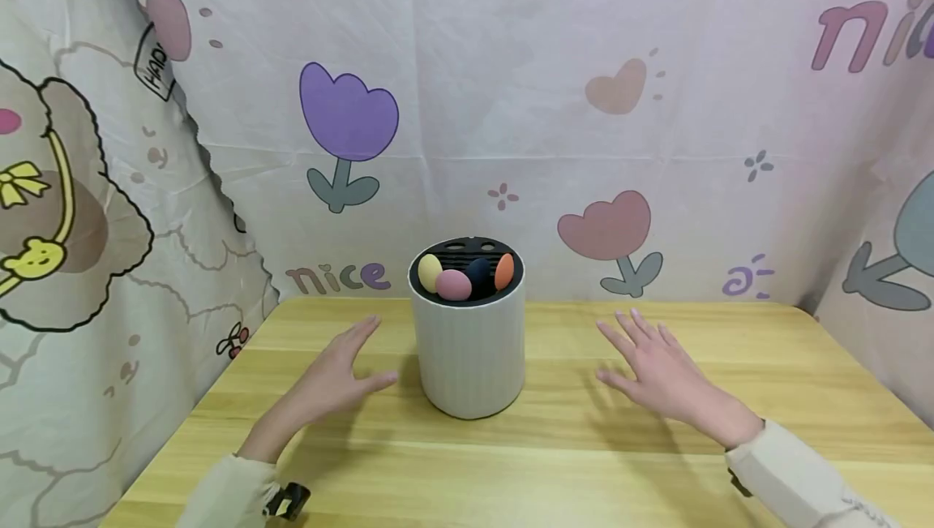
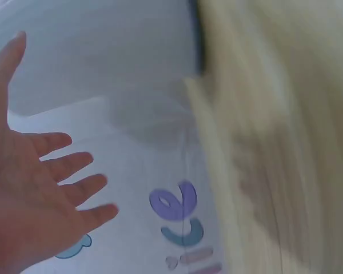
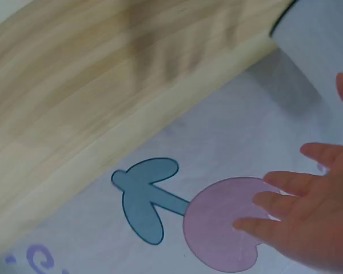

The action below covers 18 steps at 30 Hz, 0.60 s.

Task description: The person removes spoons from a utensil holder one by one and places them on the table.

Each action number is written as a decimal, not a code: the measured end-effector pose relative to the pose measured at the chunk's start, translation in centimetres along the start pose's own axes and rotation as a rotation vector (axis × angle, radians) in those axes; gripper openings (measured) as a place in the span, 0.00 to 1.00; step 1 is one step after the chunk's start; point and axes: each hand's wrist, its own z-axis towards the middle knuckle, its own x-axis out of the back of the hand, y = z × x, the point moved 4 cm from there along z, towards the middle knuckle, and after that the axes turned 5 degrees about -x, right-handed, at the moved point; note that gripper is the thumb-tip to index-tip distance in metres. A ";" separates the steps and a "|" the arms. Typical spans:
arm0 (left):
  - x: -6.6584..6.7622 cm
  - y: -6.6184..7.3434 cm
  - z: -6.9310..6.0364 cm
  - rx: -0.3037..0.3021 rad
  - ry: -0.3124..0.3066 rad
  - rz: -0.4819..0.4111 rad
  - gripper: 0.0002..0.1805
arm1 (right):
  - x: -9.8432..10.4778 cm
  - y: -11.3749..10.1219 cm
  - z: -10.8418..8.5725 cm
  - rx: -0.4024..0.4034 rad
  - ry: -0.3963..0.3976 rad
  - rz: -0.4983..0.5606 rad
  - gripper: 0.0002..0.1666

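The table (image 1: 467, 471) looks like pale wood, or wood-like board, smooth, with a soft sheen and long grain lines. Near the middle of its far edge, the white container (image 1: 470, 362) seems to be of matt plastic, with fine vertical ribs on its wall. Its black top (image 1: 461, 257) appears also plastic, dull and slatted. The yellow piece (image 1: 429, 272), pink piece (image 1: 453, 285), dark blue piece (image 1: 477, 271) and orange piece (image 1: 504, 271) have a smooth, matt face; their material I cannot tell. Behind the far edge, the printed backdrop (image 1: 467, 106) is thin, matt cloth, a little creased. Beside the left edge, the printed curtain (image 1: 190, 349) is wrinkled cloth. The left sleeve (image 1: 229, 491) is matt cloth too.
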 end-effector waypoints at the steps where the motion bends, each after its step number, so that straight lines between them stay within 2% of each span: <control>1: 0.2 0.2 0.2 0.014 0.006 -0.082 0.46 | 0.2 -0.1 0.1 -0.001 0.011 0.038 0.38; 4: 0.6 0.7 0.9 0.049 0.025 -0.287 0.44 | 0.9 -0.6 0.7 -0.013 0.019 0.187 0.35; 7: 0.7 1.3 2.0 0.053 0.046 -0.414 0.43 | 1.6 -1.1 1.5 -0.049 0.001 0.335 0.33; 13: 0.5 2.7 4.4 0.034 0.110 -0.590 0.43 | 3.2 -2.2 3.6 -0.071 0.021 0.577 0.28; 18: -0.4 3.8 6.1 0.032 0.140 -0.670 0.51 | 4.2 -3.4 5.7 -0.085 0.027 0.742 0.26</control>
